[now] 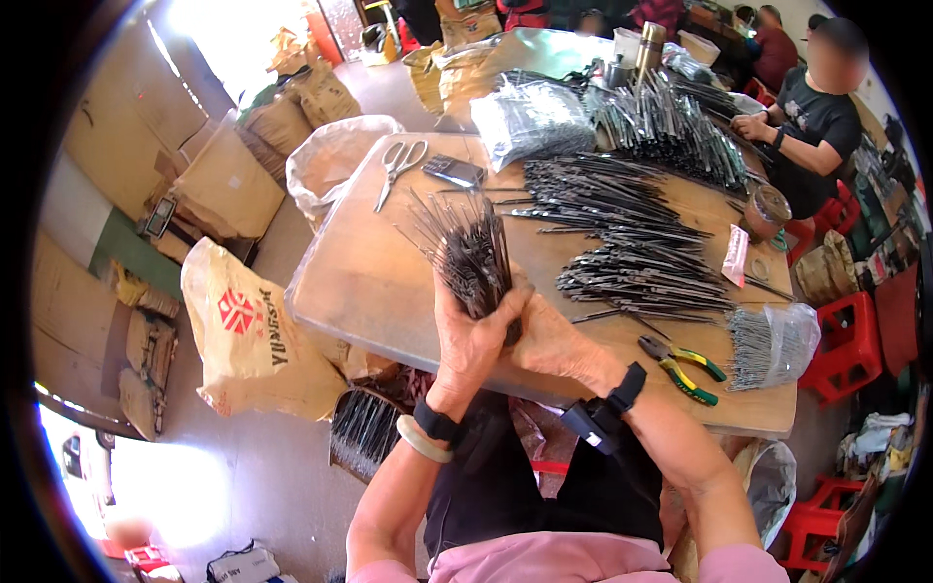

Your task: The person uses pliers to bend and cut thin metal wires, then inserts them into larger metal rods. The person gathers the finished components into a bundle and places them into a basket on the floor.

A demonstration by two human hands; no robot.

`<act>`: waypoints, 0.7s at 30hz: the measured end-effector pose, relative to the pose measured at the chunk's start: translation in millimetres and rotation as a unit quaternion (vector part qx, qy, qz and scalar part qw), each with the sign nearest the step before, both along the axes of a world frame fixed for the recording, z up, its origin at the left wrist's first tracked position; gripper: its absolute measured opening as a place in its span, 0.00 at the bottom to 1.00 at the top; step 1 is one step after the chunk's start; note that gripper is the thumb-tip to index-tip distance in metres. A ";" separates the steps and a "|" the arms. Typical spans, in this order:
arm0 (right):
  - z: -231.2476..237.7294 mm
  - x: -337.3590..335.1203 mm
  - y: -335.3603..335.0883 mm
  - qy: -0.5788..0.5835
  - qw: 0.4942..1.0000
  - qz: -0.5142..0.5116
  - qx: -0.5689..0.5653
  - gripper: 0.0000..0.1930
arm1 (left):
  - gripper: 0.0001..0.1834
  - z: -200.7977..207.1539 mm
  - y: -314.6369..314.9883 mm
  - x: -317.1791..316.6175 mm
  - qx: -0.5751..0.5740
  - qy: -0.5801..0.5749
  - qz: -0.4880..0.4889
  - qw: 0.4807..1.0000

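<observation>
A thick bundle of thin black rods (476, 257) with fine wire ends stands tilted in my hands, above the table's near edge. My left hand (466, 325) is wrapped round its lower left side. My right hand (533, 321) closes on it from the right, the fingers partly hidden behind the bundle. Right of my hands, a long spread of black rods (641, 262) lies on the wooden table (360, 262). Pliers (680, 369) with green and yellow handles rest near the front edge, beside a bagged bunch of thin grey wires (753, 350).
White-handled scissors (398, 170) and a dark flat box (454, 172) lie at the table's far left. A clear plastic bag (533, 121) and more rods (671, 131) fill the far side. Across the table sits a person (812, 126). Sacks (243, 325) and red stools (844, 340) flank the table.
</observation>
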State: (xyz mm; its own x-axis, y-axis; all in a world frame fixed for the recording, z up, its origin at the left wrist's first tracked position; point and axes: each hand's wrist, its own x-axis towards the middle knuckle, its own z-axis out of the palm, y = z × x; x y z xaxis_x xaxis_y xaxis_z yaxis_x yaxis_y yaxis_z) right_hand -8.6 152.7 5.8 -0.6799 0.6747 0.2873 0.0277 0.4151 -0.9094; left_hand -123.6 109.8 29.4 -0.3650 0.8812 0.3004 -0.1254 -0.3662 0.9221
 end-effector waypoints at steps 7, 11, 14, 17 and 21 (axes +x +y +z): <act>9.0 0.0 -6.2 0.023 0.998 -0.055 0.029 0.41 | 0.49 -6.7 3.6 6.2 -0.007 0.064 0.004 0.998; 0.8 -4.4 -4.4 0.043 0.995 -0.074 0.059 0.43 | 0.38 -0.8 9.9 7.3 -0.041 0.068 0.021 0.997; -12.1 -10.7 -13.1 0.100 0.985 -0.123 0.061 0.48 | 0.22 2.1 8.6 12.1 -0.060 0.021 0.043 0.997; -19.4 -8.1 -17.8 0.116 0.981 -0.143 0.066 0.50 | 0.15 2.1 2.7 12.7 -0.051 0.000 0.022 0.998; -21.0 -8.0 -24.0 0.086 0.982 -0.156 0.063 0.52 | 0.14 -2.3 2.0 10.4 -0.046 -0.003 0.016 0.999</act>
State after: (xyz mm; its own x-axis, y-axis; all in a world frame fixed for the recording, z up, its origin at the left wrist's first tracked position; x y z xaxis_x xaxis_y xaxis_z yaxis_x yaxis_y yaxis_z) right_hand -16.6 128.7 -15.2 -0.3798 0.7945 0.4739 0.0212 0.5196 -0.8541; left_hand -113.3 111.8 27.1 -0.3946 0.8931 0.2158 -0.1217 -0.2836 0.9512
